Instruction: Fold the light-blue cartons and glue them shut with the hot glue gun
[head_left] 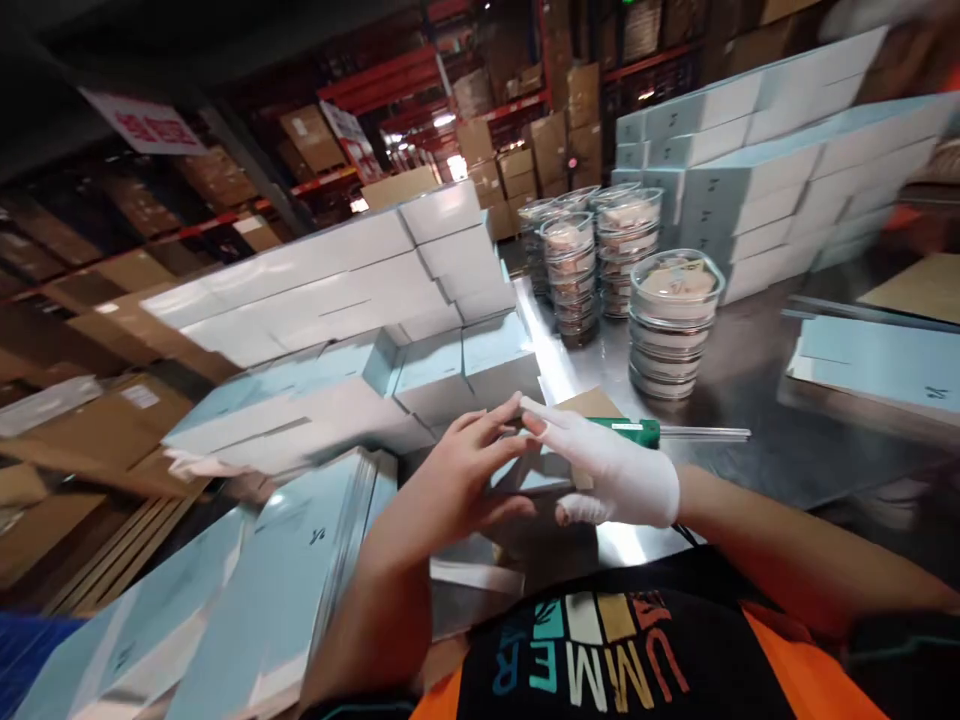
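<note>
We stood at a steel table (757,400) flanked by stacks of pale blue boxes (757,170) and towers of clear round containers (671,320). Our bare left hand (457,480) and gloved right hand (615,470) met fingertip to fingertip, both clasped on a small blue box (536,472) at the table's near edge, just before a green-handled tool (637,430).

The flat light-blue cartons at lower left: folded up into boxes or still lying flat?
Flat. The light-blue cartons lie as thin overlapping sheets, unlike the assembled boxes stacked behind the left hand and gloved right hand.
</note>
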